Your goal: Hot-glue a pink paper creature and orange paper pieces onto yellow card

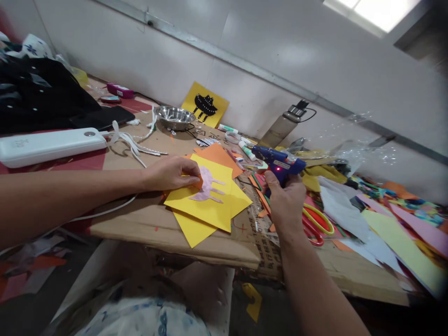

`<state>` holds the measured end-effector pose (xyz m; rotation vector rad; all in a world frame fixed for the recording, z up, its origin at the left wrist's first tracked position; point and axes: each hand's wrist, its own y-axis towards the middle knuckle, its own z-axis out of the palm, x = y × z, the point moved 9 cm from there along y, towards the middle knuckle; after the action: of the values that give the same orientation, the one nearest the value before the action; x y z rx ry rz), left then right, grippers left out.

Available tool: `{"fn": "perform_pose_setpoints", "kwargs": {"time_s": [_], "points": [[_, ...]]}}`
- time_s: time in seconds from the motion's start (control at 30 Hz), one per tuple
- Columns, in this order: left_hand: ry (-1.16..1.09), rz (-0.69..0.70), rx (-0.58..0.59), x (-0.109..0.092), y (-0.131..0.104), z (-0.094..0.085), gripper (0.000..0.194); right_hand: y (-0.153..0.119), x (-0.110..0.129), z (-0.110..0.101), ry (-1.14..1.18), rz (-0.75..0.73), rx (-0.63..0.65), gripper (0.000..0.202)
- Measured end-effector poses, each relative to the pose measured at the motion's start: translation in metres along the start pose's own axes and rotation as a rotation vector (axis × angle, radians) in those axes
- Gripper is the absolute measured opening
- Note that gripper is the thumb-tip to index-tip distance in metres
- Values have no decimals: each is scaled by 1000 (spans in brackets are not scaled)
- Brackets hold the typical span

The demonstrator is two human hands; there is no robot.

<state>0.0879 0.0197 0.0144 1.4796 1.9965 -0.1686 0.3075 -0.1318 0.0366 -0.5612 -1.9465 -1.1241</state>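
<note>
My left hand (171,173) has its fingers closed on a small orange paper piece (198,182), at the left edge of a pink paper cutout (206,189). The cutout has thin strips reaching right and lies on a yellow sheet (220,216). More yellow sheets and an orange sheet (217,156) are stacked beneath. To the right, my right hand (286,191) is wrapped round the handle of a blue glue gun (280,162) with a small red light. The gun is held above the table, apart from the sheets, its nozzle pointing left.
Behind the sheets are a metal bowl (175,118), a yellow card with a black cutout (206,105) and a grey bottle (282,126). Scissors (318,221) and paper scraps lie at the right. A white power strip (52,145) and cords lie at the left.
</note>
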Motion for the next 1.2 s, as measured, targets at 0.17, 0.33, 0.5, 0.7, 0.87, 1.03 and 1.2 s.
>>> {"fn": "perform_pose_setpoints", "kwargs": {"time_s": [0.17, 0.33, 0.5, 0.7, 0.87, 1.03, 1.2], "points": [[39, -37, -44, -10, 11, 6, 21, 15, 1, 5, 9, -49, -5, 27], [48, -27, -1, -14, 17, 19, 20, 30, 11, 14, 59, -89, 3, 29], [-74, 21, 81, -8, 17, 21, 25, 13, 25, 31, 137, -73, 304, 25], [-199, -17, 159, 1, 29, 18, 20, -33, 24, 20, 20, -87, 478, 21], [-258, 38, 208, -1, 44, 22, 18, -57, 27, 17, -245, -189, 486, 26], [-370, 55, 212, 4, 46, 27, 17, -70, 37, 27, -411, -329, 496, 28], [-520, 37, 208, 13, 43, 31, 18, -73, 43, 39, -505, -379, 515, 25]]}}
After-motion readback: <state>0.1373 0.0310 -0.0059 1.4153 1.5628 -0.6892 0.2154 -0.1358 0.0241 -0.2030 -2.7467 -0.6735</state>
